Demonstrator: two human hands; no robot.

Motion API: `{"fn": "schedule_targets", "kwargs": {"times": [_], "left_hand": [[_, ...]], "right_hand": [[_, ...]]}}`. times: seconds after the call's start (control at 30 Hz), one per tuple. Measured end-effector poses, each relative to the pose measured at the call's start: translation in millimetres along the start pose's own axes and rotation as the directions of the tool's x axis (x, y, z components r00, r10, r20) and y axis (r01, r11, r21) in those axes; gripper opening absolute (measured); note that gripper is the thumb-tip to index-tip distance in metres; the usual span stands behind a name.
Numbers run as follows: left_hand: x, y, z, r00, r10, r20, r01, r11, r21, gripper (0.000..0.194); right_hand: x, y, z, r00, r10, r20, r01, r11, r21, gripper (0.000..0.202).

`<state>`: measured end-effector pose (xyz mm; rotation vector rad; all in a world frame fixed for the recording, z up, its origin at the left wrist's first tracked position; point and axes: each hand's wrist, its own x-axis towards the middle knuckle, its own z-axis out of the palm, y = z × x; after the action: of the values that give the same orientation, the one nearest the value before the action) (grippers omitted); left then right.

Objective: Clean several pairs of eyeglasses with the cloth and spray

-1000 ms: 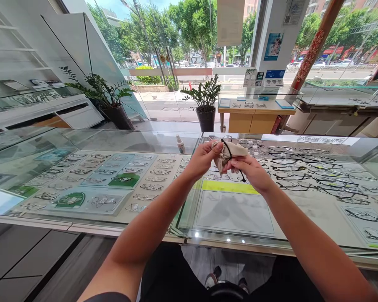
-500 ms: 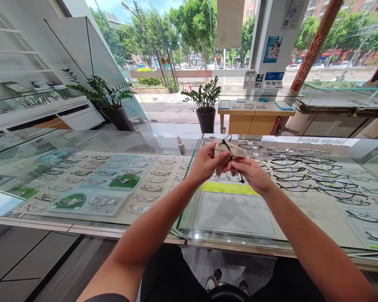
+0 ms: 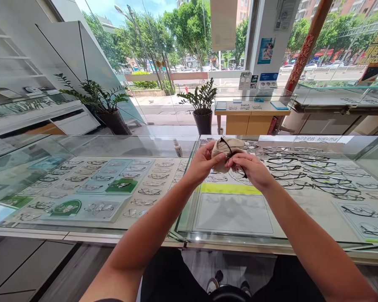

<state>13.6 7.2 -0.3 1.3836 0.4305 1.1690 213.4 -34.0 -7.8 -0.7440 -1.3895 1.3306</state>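
A pair of dark-framed glasses (image 3: 229, 148) is held up above the glass counter, with a beige cleaning cloth (image 3: 219, 166) bunched around part of it. My left hand (image 3: 205, 161) is closed on the cloth and the frame, thumb pressed toward the bridge side. From the right, my right hand (image 3: 248, 167) pinches the glasses close to the left fingertips. One temple arm sticks up over the cloth; another dark tip points down below my right fingers. The lenses are mostly hidden by cloth and fingers.
Beneath my hands is a glass display counter (image 3: 233, 239) with many eyeglass frames (image 3: 327, 180) in rows. A small white spray bottle (image 3: 177, 148) stands on it to the left. Beyond are a potted plant (image 3: 203, 113) and a low wooden showcase (image 3: 252, 121).
My fingers have shifted slightly on the glasses and the cloth has been refolded, spreading lower on the left. The view has shifted a little. Both hands keep their hold.
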Motion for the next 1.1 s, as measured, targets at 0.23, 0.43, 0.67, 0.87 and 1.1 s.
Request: {"fn": "schedule_targets", "kwargs": {"times": [0.23,0.43,0.67,0.87,1.1], "left_hand": [[-5,5,8.5,0.999,-0.039,0.025,0.038,0.999,0.033,0.043],[-4,3,9.5,0.994,0.040,-0.103,-0.027,0.991,0.131,0.048],[2,-6,-3.1,0.996,0.046,-0.076,-0.041,0.997,0.066,0.041],[0,-6,0.5,0.999,-0.036,-0.018,0.035,0.999,-0.037,0.053],[-5,-4,11.8,0.997,-0.033,-0.075,0.035,0.999,0.026,0.049]], "right_hand": [[-1,5,14,0.998,0.058,0.019,-0.059,0.994,0.089,0.023],[1,11,12,0.999,0.038,0.039,-0.039,0.999,0.019,0.024],[0,4,1,1.000,-0.007,0.017,0.008,0.999,-0.036,0.023],[1,5,6,0.999,0.048,0.007,-0.048,0.997,0.056,0.024],[0,13,15,0.995,0.080,0.055,-0.083,0.995,0.047,0.033]]}}
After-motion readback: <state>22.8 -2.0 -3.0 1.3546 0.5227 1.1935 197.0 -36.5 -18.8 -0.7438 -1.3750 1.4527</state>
